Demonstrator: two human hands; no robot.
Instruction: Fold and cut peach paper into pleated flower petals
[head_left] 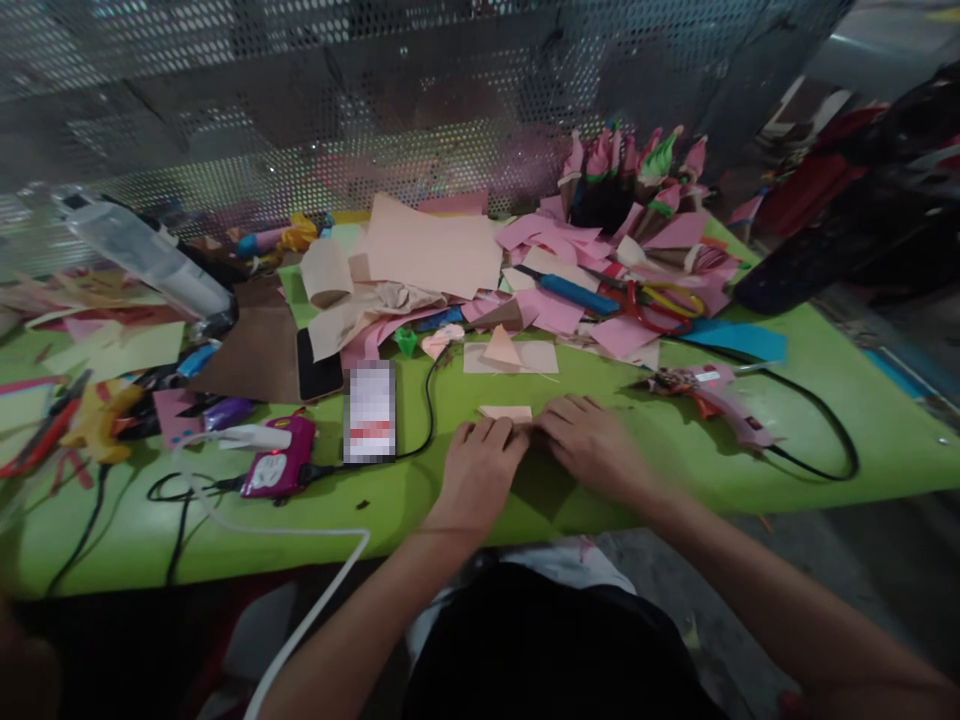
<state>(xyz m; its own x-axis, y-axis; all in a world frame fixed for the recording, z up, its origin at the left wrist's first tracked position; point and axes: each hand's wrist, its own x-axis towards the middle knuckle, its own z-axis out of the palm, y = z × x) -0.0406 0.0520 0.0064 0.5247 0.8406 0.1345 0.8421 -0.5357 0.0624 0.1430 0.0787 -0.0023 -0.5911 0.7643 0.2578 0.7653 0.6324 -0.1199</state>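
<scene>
A small pale peach strip (506, 412) lies on the green table near its front edge. The fingers of my left hand (484, 465) are curled over the strip's near edge, pressing it. At its right end, my right hand (589, 440) has its fingers bent together, with the fingertips close to those of my left hand. Part of the strip is hidden under the fingers. Just beyond, a beige rectangle (536, 357) lies flat with a peach triangle (502, 347) on it.
A pink glue gun (720, 400) with a black cable rests on the right. On the left are a phone (370, 412) and a magenta power block (281, 460). Foam sheets (435, 250), scissors (652, 305) and a blue-handled tool (577, 294) crowd the back.
</scene>
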